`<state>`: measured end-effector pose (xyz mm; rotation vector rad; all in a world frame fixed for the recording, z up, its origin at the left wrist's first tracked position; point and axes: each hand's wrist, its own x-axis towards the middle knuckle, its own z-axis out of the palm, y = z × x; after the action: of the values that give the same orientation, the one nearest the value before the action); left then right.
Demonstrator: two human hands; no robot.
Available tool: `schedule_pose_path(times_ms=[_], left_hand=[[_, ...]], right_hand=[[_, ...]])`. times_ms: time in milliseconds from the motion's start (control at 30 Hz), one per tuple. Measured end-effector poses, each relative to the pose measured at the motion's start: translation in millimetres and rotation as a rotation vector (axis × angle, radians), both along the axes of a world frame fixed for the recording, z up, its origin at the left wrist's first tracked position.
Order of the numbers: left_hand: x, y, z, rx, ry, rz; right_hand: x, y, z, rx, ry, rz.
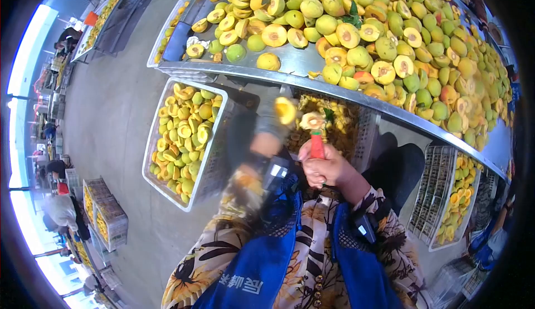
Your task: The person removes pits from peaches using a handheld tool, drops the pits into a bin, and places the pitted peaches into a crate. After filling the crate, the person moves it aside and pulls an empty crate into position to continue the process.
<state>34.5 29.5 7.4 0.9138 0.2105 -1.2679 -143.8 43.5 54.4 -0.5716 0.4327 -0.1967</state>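
My left hand [266,136], in a grey glove and smeared by motion, has a yellow peach half [286,111] at its fingertips. My right hand [329,167] is bare and closed around a red-handled tool [317,146] that points away from me. At the tool's far end sits a pale, torn piece of peach [312,121] with a brownish middle; it hides the tool's head. The two hands are close together in front of my body, just short of the metal table's edge. Below them stands a crate of wet, yellow-brown scraps [340,122].
A metal table [301,61] heaped with halved peaches [384,47] spans the front. On the floor to the left is a white crate [195,194] full of peach halves. Another crate [426,197] with peaches stands at the right. People and stacked crates [106,214] line the far left.
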Motion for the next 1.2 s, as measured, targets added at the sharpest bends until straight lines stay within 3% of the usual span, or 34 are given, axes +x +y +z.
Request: schedule_pose_path(times_ms=[33,100,167,233,267,300,333,367,400,433,500,567,600,667,733,767,800,833,867,900,967,1033,1067,1167,1200], left_hand=[[24,9,5,-0.022,-0.038,0.022],[81,36,-7,-0.065,-0.283,0.096],[127,70,-3,0.120,-0.713,0.227],[170,100,7,0.973,-1.544,-0.108],[178,107,9,1.032,-1.881,-0.140],[183,106,-1,1.062,-2.138,0.026],[175,94,2,1.054,-2.196,0.089],[163,75,9,0.887,-2.158,0.092],[147,50,22,0.725,-2.110,0.051],[123,22,48,0.724,-1.946,-0.161],[106,-34,16,0.741,-2.169,-0.313],[77,-71,63,0.803,-2.054,-0.770],[78,-87,56,0.772,-2.062,-0.909],[90,-128,17,0.682,-2.081,-1.196],[102,-147,0,0.584,-1.872,-1.302],[100,-137,31,0.604,-1.790,-1.413],[104,-127,28,0.516,-1.894,-1.055],[107,-116,24,0.421,-1.953,-0.697],[102,-104,42,0.339,-1.652,-0.552],[100,-95,30,-0.014,-1.133,-0.372],[90,-74,30,-0.340,-0.608,-0.181],[67,-45,53,-0.367,-0.348,-0.188],[58,-36,58,-0.362,-0.254,-0.183],[39,-19,60,-0.297,-0.050,-0.128],[38,-10,57,-0.316,-0.062,-0.198]], right_hand=[[-4,-4,4,-0.026,-0.083,-0.013],[-12,-16,-9,-0.109,0.192,-0.110],[-25,-20,-68,-0.999,0.448,0.042],[-46,-21,-120,-1.911,0.585,0.068],[-44,-19,-138,-1.654,0.688,0.022],[-41,-18,-153,-1.388,0.787,-0.003],[-42,-17,-169,-1.609,0.692,0.035],[-46,-18,-182,-1.826,0.596,0.062],[-45,-21,-180,-1.836,0.578,0.071],[-45,-24,-177,-1.847,0.560,0.080],[-44,-23,-157,-1.572,0.659,0.083],[-50,-22,-158,-1.422,0.748,0.068],[-56,-21,-158,-1.365,0.802,0.053],[-64,-18,-143,-1.345,0.850,0.038],[-66,-14,-124,-1.398,0.896,0.035],[-61,-12,-109,-1.463,0.915,0.040],[-54,-11,-82,-1.383,1.005,0.161],[-54,-13,-78,-1.337,0.957,0.117],[-54,-14,-77,-1.288,0.906,0.072],[-52,-14,-76,-1.235,0.852,0.031],[-41,-14,-71,-1.256,0.821,-0.024],[-32,-17,-67,-1.277,0.793,-0.059],[-30,-19,-69,-1.508,0.778,0.047],[-26,-27,-88,-1.373,0.702,-0.217],[-24,-27,-91,-1.440,0.718,-0.110]])
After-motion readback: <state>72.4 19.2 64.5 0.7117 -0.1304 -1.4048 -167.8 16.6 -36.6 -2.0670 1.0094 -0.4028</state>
